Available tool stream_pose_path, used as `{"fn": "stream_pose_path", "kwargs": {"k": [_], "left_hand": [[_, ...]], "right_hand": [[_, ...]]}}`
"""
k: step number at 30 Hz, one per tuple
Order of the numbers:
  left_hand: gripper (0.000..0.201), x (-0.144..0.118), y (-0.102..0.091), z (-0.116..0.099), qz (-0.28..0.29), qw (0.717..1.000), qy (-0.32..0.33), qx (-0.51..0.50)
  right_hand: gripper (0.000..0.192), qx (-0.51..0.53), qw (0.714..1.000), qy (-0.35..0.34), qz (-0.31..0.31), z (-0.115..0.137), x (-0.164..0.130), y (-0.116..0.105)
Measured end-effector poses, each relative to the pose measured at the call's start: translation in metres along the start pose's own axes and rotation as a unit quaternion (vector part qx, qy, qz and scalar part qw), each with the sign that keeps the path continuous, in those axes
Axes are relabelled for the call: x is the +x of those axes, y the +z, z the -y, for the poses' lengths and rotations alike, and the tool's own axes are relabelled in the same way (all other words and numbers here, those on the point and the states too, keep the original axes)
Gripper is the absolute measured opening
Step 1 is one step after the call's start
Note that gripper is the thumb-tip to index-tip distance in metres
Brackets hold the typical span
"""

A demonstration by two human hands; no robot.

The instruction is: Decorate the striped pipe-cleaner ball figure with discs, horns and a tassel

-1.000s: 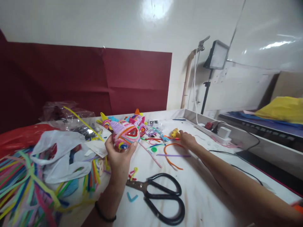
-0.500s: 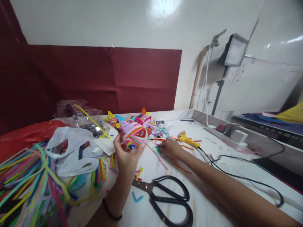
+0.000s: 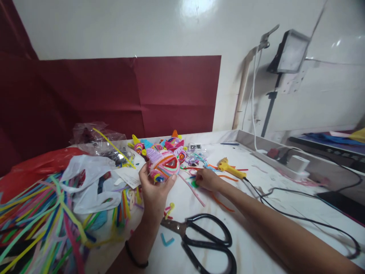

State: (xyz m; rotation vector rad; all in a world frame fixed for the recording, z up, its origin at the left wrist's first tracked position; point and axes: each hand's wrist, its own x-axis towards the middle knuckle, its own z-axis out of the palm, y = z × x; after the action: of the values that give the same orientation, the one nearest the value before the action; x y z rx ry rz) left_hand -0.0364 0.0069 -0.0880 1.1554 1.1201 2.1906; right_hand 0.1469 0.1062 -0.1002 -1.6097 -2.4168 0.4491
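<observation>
Left hand (image 3: 154, 188) still clamped on woven ball (image 3: 163, 165); right hand (image 3: 207, 179) left glue gun (image 3: 229, 169), now pinching green scrap (image 3: 195, 184) on tabletop (image 3: 256, 228).

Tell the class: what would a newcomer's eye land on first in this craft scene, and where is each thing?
First, the multicoloured pipe-cleaner ball, gripped in the left hand at the centre of the white table. Next, the heap of bright pipe cleaners at the near left, and the black scissors lying near the front edge. The right hand rests on scraps beside the ball.
</observation>
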Motion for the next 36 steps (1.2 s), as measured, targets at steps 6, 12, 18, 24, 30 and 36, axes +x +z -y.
{"fn": "stream_pose_path", "kwargs": {"k": [6, 12, 18, 24, 30, 36], "left_hand": [[0.076, -0.003, 0.002, -0.002, -0.001, 0.998, -0.055, -0.045], [0.075, -0.009, 0.002, -0.008, 0.038, 0.993, -0.084, -0.068], [0.075, -0.016, 0.008, -0.019, 0.086, 0.988, -0.090, -0.094], [0.069, -0.024, 0.021, -0.032, 0.125, 0.984, -0.088, -0.091], [0.063, -0.024, 0.040, -0.044, 0.184, 0.972, -0.100, -0.106], [0.075, -0.011, 0.041, -0.038, 0.268, 0.953, -0.117, -0.076]], "right_hand": [[0.013, 0.192, 0.978, -0.084, -0.026, 0.018, -0.021, -0.020], [0.069, 0.524, 0.823, -0.215, 0.049, 0.064, -0.060, -0.025], [0.063, 0.632, 0.757, -0.159, 0.043, 0.073, -0.069, -0.023], [0.059, 0.677, 0.714, -0.178, 0.005, 0.065, -0.075, -0.026], [0.053, 0.752, 0.626, -0.205, -0.015, 0.060, -0.083, -0.033], [0.042, 0.777, 0.600, -0.181, -0.062, 0.041, -0.085, -0.046]]}}
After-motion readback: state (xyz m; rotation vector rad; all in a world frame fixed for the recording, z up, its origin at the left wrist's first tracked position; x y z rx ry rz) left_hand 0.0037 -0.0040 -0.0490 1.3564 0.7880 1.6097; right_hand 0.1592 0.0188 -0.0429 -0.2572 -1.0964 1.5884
